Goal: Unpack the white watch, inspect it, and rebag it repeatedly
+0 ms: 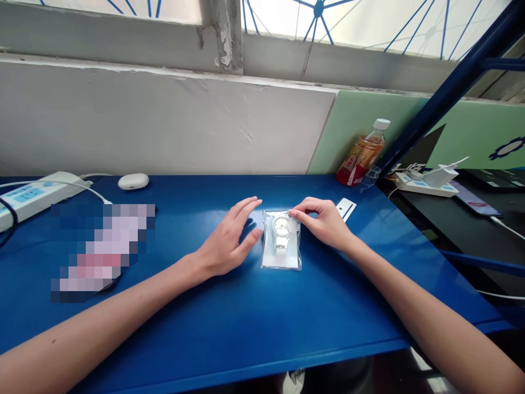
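A small clear plastic bag (281, 257) with a white wristwatch (281, 230) inside lies flat on the blue table (246, 317), at its middle. My left hand (228, 241) rests just left of the bag, fingers stretched out and apart, thumb close to the bag's left edge. My right hand (324, 220) is at the bag's upper right corner, its fingertips pressed together in a pinch on the bag's top edge.
A white power strip (28, 197) with cables sits far left, a white earbud case (133, 181) behind it. A tea bottle (363, 156) stands at the back right, a small white card (346, 209) beside my right hand. A second power strip (426, 183) lies on the dark bench at right.
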The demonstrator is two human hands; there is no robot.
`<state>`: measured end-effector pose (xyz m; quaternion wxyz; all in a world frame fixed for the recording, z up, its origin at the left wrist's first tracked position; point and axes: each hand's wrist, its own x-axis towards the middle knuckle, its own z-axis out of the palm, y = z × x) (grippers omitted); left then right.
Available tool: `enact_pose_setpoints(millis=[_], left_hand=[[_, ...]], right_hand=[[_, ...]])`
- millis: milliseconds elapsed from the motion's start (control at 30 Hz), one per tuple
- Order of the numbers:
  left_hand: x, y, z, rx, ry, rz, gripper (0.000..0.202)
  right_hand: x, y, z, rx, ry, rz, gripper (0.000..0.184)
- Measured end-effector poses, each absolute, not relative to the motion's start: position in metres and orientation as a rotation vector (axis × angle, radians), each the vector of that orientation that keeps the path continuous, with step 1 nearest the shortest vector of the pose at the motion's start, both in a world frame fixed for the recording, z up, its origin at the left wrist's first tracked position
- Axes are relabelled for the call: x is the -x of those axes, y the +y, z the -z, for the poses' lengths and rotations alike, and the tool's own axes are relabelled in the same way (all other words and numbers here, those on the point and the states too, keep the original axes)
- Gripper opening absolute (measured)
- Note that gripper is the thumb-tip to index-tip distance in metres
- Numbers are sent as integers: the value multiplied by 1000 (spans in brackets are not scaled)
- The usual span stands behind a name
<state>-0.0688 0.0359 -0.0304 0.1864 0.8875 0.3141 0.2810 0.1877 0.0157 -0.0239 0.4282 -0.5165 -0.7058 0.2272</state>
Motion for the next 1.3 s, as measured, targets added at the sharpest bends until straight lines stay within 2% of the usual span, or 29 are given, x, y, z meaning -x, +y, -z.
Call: enact_pose_setpoints(millis=[133, 200, 500, 633, 733, 800, 900, 967, 1300], left_hand=[[68, 34, 31, -2721, 713, -665, 86], [66, 34, 31, -2768, 657, -607, 95], [64, 35, 34, -2757, 708, -504, 88], [64, 35, 34, -2753, 748, -520, 87], [64, 35, 35, -2750, 765, -504, 88], [64, 35, 35, -2750, 786, -489, 88], [64, 35, 35, -2740, 839, -468, 88], [64, 35, 35, -2725, 862, -454, 89], [63, 35, 33, -2715, 856, -439, 85]], right_hand=[[-185, 17, 33, 1341, -1839, -465, 15], [-184, 17, 35, 1355, -1884, -406, 15], [-196, 16, 29, 1199, -2234, -112, 22], [-198, 12, 20, 1157, -2302, -160, 15], [-199, 10, 14, 1166, -2338, -268, 17], [-200, 7, 10, 1197, -2393, -336, 29], [-201, 5, 7, 1281, -2472, -405, 66], [-201, 4, 6, 1324, -2507, -418, 80], [-202, 4, 10, 1315, -2491, -485, 86]])
